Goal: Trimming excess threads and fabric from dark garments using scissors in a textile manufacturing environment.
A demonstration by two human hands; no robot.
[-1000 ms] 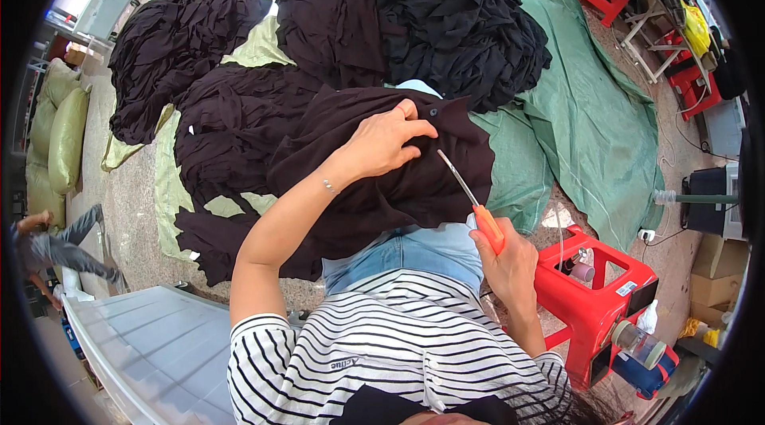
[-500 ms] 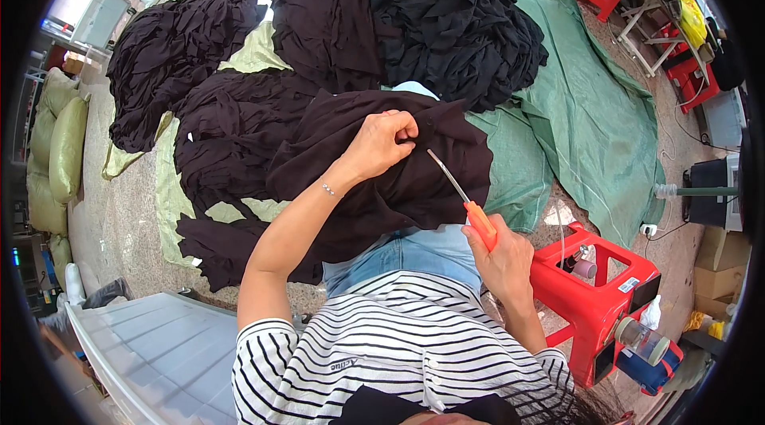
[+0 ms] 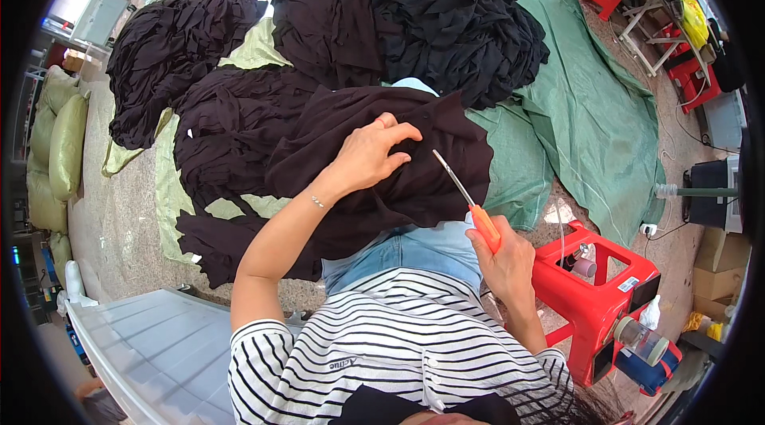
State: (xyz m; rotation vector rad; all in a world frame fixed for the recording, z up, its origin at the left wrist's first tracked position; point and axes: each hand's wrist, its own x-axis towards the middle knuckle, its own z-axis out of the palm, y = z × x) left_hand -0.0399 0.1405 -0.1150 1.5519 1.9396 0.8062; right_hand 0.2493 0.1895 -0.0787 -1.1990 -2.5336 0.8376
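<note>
Dark brown cloth [image 3: 351, 210] lies bunched over my lap. My left hand [image 3: 368, 155] rests over it with thumb and forefinger apart, holding nothing that I can see; the other fingers are curled under. My right hand [image 3: 510, 267] is closed round the orange handle of a tool with a long thin metal shaft [image 3: 454, 176]. The shaft points up and left above the cloth, its tip a little to the right of my left fingertips. What kind of tool it is I cannot make out.
Heaps of dark cloth [image 3: 446, 18] lie ahead on green and pale sheeting [image 3: 590, 106]. At my right stands a red plastic stool [image 3: 550, 285] with a clear jar [image 3: 641, 341] at its side. A grey plastic lid or panel [image 3: 159, 353] is at my left. Stuffed sacks [image 3: 68, 146] line the far left.
My left thumb and forefinger have parted from a pinch at the cloth, and that hand has drawn slightly down and left. The tool has shifted slightly right.
</note>
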